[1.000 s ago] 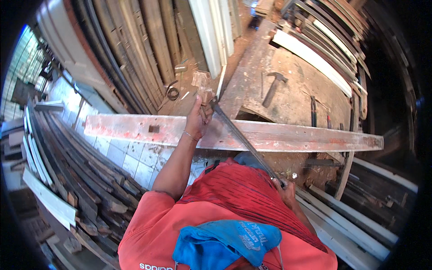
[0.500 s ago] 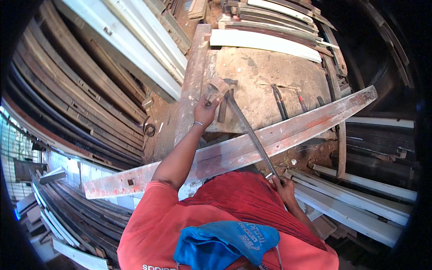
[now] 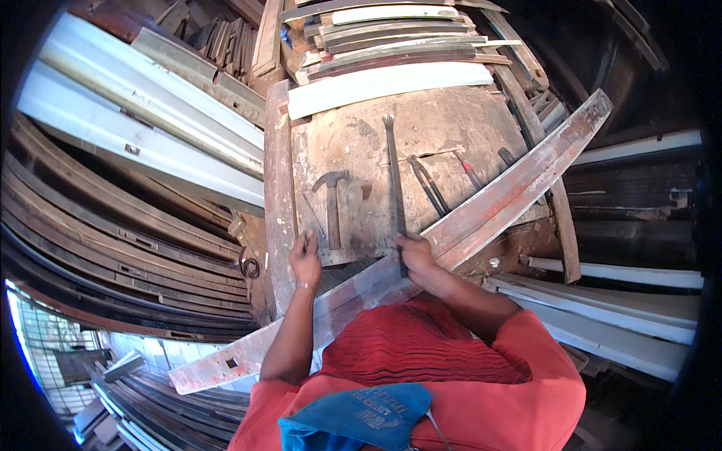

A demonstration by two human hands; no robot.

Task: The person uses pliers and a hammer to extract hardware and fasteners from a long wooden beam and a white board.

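Observation:
A long dark pry bar (image 3: 394, 169) is gripped near its lower end by my right hand (image 3: 418, 261). Its flared claw end points away from me over the wooden bench (image 3: 361, 135). My left hand (image 3: 304, 259) is by the bench's left edge, fingers curled closed; what they hold, if anything, is hidden. Just beyond it lie a thin metal rod (image 3: 314, 216) and a claw hammer (image 3: 332, 209). Across the near side runs a long weathered beam (image 3: 519, 184) with red and white paint, passing under my right wrist.
Right of the bar lie long-handled pincers (image 3: 429, 186), a red-handled tool (image 3: 471, 173) and a short dark tool (image 3: 507, 156). A white board (image 3: 391, 86) and stacked planks (image 3: 406, 45) cover the bench's far end. Long timbers (image 3: 135, 233) stand at left; white boards (image 3: 609, 304) lie at right.
My right hand has moved forward and left, swinging the pry bar from a slant to nearly straight ahead. My left hand has drawn back toward me, away from the hammer.

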